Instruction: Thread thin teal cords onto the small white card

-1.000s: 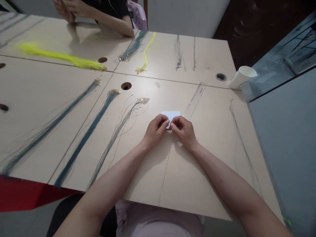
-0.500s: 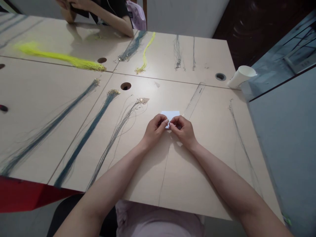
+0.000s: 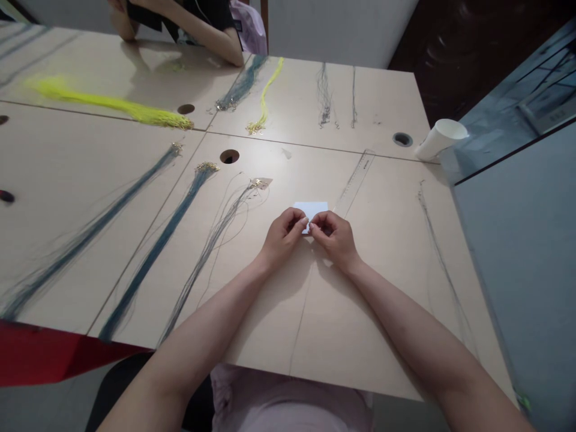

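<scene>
My left hand [image 3: 284,233] and my right hand [image 3: 333,235] meet over a small white card [image 3: 317,207] on the table. Thumb and fingers of each are pinched together, fingertips nearly touching; what they grip is too small to make out. A thin dark line [image 3: 301,318] runs from below the hands to the table's front edge. Just beyond my right hand lies a clear ruler [image 3: 355,183]. To the left of my hands is a loose bundle of grey lines [image 3: 204,261] with gold hooks on a small tan piece [image 3: 261,183].
Teal bundles [image 3: 157,249] lie at left, yellow ones [image 3: 108,105] farther back. A thin grey strand [image 3: 438,255] lies at right. A white cup-like roll [image 3: 441,139] stands by the right edge. Another person's arms [image 3: 202,30] rest on the far side.
The fingertips have drawn slightly closer together, and my right hand has shifted very slightly to the right. The rest looks the same.
</scene>
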Motion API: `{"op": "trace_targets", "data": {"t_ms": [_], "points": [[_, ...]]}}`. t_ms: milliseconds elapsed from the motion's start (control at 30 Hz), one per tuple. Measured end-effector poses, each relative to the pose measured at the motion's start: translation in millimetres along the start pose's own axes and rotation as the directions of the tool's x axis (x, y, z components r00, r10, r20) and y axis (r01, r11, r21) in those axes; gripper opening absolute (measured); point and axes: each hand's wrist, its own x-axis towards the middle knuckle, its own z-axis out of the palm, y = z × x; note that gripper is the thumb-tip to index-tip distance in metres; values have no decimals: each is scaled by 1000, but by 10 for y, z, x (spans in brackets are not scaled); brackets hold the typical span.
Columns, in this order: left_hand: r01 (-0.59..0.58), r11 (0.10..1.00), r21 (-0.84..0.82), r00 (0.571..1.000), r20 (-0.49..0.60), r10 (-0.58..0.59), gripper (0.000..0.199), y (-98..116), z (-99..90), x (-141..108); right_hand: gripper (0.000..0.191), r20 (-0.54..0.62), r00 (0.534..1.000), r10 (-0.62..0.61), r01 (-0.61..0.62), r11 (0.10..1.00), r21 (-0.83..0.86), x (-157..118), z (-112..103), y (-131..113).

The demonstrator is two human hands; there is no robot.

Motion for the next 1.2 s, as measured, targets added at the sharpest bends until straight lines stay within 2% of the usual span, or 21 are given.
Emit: {"op": "trace_targets", "data": {"t_ms": [367, 1200], "points": [[17, 1000, -20, 999, 32, -16, 16, 16, -5, 5, 5, 24, 1000, 13, -13, 1000, -5, -1, -12, -15], [22, 999, -30, 1000, 14, -22, 17, 13, -6, 5, 5, 12, 1000, 17, -17, 1000, 15, 5, -12, -4]]}}
